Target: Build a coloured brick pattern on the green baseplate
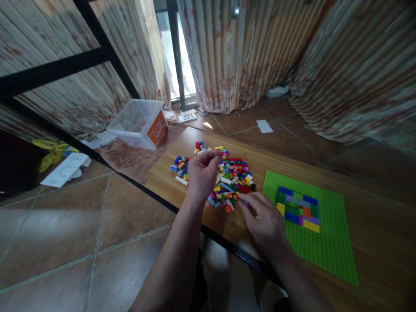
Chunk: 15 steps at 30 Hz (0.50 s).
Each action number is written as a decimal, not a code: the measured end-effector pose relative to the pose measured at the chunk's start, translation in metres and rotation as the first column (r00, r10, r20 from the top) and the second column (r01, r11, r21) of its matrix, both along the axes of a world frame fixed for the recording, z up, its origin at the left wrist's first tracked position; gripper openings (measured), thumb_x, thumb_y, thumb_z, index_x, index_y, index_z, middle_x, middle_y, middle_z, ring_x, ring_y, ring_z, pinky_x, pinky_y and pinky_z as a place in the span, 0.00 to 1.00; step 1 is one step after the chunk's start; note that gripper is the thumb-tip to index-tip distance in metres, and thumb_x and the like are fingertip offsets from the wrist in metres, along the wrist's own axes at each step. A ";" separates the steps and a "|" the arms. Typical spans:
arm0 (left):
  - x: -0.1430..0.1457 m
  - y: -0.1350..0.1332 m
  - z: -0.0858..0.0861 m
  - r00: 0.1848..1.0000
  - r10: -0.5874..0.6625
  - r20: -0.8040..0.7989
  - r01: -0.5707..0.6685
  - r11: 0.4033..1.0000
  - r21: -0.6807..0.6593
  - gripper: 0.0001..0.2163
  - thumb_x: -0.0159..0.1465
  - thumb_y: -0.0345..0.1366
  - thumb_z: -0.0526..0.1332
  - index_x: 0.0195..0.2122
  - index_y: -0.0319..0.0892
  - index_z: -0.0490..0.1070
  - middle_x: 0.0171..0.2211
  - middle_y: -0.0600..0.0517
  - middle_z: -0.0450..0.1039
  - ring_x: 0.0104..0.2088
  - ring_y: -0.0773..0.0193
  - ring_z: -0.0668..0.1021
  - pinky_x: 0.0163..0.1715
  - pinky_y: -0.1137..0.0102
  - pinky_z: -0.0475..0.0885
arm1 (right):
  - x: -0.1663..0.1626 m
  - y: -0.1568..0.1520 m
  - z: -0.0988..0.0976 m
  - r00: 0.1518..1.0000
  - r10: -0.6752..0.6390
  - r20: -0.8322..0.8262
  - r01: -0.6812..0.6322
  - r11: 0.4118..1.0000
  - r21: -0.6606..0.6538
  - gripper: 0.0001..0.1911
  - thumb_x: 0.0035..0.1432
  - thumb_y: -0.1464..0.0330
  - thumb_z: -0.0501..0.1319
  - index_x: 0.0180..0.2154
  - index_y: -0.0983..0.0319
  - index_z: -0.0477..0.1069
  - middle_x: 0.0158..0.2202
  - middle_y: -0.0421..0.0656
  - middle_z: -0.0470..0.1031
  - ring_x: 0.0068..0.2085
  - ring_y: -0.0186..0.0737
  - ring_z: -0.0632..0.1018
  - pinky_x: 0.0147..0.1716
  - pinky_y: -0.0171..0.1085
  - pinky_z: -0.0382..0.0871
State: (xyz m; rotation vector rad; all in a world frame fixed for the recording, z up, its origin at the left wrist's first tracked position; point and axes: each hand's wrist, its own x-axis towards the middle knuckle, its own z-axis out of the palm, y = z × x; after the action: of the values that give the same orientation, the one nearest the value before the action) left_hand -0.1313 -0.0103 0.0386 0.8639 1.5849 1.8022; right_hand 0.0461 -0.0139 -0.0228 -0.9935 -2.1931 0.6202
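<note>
I count one green baseplate [328,251], one big brick pile [232,180], two smaller brick clusters [180,167] far left, and one clear bin [136,123].

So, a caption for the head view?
Left hand and right hand at coloured plastic bricks, beside a green studded baseplate.

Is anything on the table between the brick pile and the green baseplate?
Nothing visible. Only a narrow bare strip of table separates the brick pile from the green baseplate. The right hand rests at the pile's near edge.
</note>
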 end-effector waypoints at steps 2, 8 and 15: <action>-0.001 -0.001 0.000 1.000 -0.004 0.007 0.004 1.000 -0.006 0.05 0.57 0.28 0.62 0.31 0.38 0.78 0.22 0.55 0.72 0.22 0.73 0.68 0.23 0.77 0.63 | -0.004 0.000 -0.001 1.000 -0.001 0.026 0.001 1.000 0.008 0.11 0.64 0.66 0.57 0.43 0.61 0.75 0.39 0.46 0.76 0.41 0.43 0.75 0.42 0.41 0.69; -0.005 -0.003 0.001 1.000 -0.010 0.030 0.011 1.000 -0.011 0.04 0.57 0.28 0.62 0.30 0.38 0.78 0.23 0.55 0.72 0.22 0.74 0.67 0.22 0.77 0.61 | -0.013 0.001 -0.004 0.996 -0.030 0.090 0.030 1.000 -0.001 0.11 0.64 0.65 0.56 0.41 0.62 0.75 0.38 0.47 0.75 0.41 0.45 0.74 0.43 0.45 0.68; -0.010 -0.004 0.000 1.000 -0.020 0.022 0.020 0.999 -0.025 0.04 0.57 0.29 0.63 0.30 0.38 0.78 0.22 0.55 0.71 0.22 0.73 0.66 0.22 0.77 0.60 | -0.013 0.002 0.000 0.994 -0.086 -0.070 0.078 0.991 -0.108 0.11 0.63 0.65 0.55 0.39 0.61 0.75 0.37 0.46 0.77 0.39 0.42 0.77 0.40 0.41 0.70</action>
State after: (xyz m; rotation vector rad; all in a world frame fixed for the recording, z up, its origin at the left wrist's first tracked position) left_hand -0.1415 -0.0147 0.0381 0.8429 1.5766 1.7685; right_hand 0.0335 -0.0115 -0.0228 -1.0920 -2.0612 0.7292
